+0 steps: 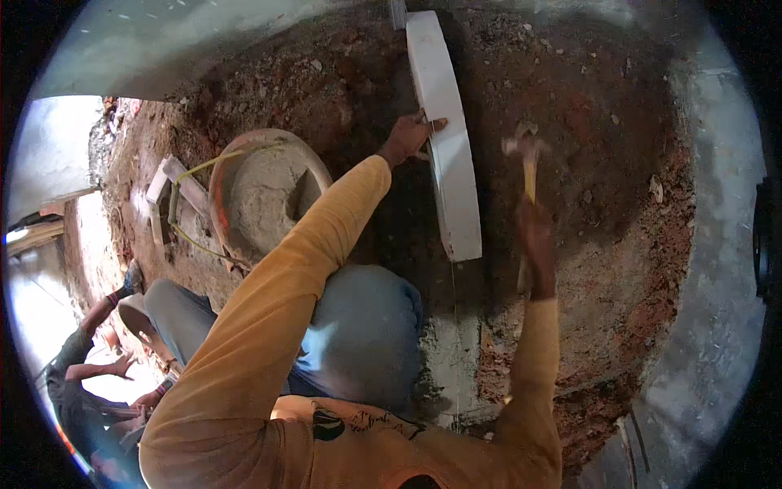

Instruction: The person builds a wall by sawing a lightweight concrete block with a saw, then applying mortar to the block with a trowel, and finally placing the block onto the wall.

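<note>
My left hand grips the side of a long white slab, which lies lengthwise in front of me with its far end near a short grey piece by the wall. My right hand is closed on the yellow handle of a hammer, whose head is to the right of the slab, apart from it. A thin string line runs toward me from the slab's near end. Left of my left hand sits a round basin of grey mortar, with a yellow tape or strap across its rim.
White and grey pieces lie beside the basin. Reddish soil surrounds the slab, between a grey wall and a concrete edge at the right. At the lower left another person is partly visible.
</note>
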`<state>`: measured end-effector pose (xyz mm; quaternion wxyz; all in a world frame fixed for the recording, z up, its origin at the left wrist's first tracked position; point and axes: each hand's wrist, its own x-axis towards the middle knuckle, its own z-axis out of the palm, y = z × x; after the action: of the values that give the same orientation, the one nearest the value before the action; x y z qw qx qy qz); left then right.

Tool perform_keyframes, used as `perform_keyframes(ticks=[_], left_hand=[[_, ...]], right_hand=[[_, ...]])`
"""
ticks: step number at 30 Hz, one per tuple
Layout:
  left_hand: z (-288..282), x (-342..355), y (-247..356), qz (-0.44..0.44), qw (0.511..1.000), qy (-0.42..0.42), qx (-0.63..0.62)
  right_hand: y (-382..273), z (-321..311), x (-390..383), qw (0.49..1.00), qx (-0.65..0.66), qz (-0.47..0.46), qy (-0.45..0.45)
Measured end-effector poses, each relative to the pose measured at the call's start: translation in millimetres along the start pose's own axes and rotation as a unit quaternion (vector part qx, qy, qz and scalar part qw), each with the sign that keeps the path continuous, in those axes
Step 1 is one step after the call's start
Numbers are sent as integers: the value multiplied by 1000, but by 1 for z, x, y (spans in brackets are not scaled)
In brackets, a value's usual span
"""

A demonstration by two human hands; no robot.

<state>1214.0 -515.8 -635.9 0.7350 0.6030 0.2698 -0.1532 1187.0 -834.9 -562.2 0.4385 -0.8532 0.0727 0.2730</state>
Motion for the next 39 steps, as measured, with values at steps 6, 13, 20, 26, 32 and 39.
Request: perform_keyframes(ticks=[6,13,20,26,32,39], left_hand=[[-10,20,-19,0,1000,-8,9],[3,10,-16,10,1000,14,11],[-3,16,-12,7,999,24,28],[-12,20,-19,36,998,14,53],[-12,6,-12,5,998,-20,63],[-2,18,-6,71,991,-53,103]], right_hand=[[125,-2,-90,992,-102,-42,-63],[206,70,-79,961,-255,-31,-108],[222,72,-71,906,-406,-8,-117],[173,67,-72,920,-338,-10,-200],[162,69,-81,965,-199,69,-158],[266,70,-65,946,-283,-151,-53]])
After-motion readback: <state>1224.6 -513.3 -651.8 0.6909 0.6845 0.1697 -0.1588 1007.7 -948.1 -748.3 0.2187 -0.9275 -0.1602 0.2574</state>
